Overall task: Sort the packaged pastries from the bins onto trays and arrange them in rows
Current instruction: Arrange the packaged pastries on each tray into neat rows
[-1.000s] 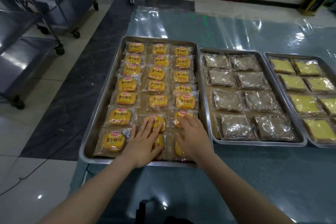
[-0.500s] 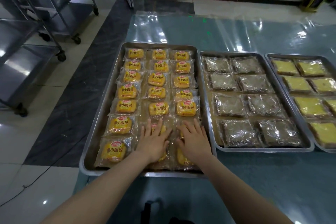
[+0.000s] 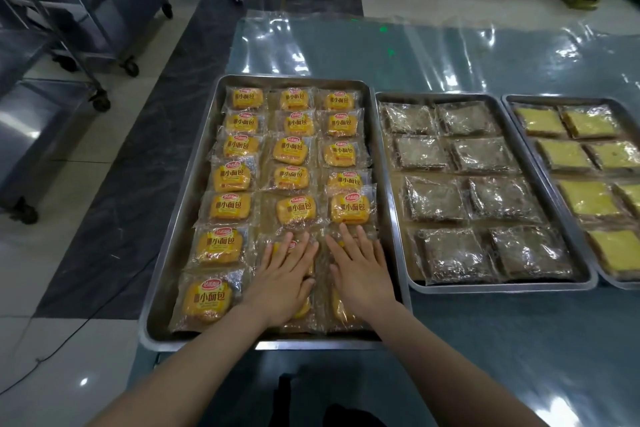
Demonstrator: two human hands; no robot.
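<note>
Nearly done: patting the last row flat

So, the left hand [image 3: 282, 282] and the right hand [image 3: 362, 274] both lie flat on the buns [image 3: 228, 178] at the near end of the left tray [image 3: 311, 344]. The left hand covers the middle line's near buns. The right hand covers the ones beside them, next to the tray's right wall. The fingers are straight and spread. They hold nothing, they only press down. I think this is to squash the puffy bags flat and nudge them into line, so they sit even with the rest and do not slide over each other.

The buns lie label up in three long lines, packed close, so the tray fills up and each one can be seen. I count seven in each line, twenty-one in all — but four are partly hidden under the hands, so that bit is my best guess.

The middle tray [image 3: 498, 288] holds brown packs [image 3: 434, 203], two across and four deep — eight. The right tray [image 3: 571, 100] holds yellow cakes [image 3: 588, 199] laid the same way. I can see seven, and the edge of the view cuts off the rest.

All three trays sit just beside each other on the table [image 3: 485, 357]. No bins show here.
</note>
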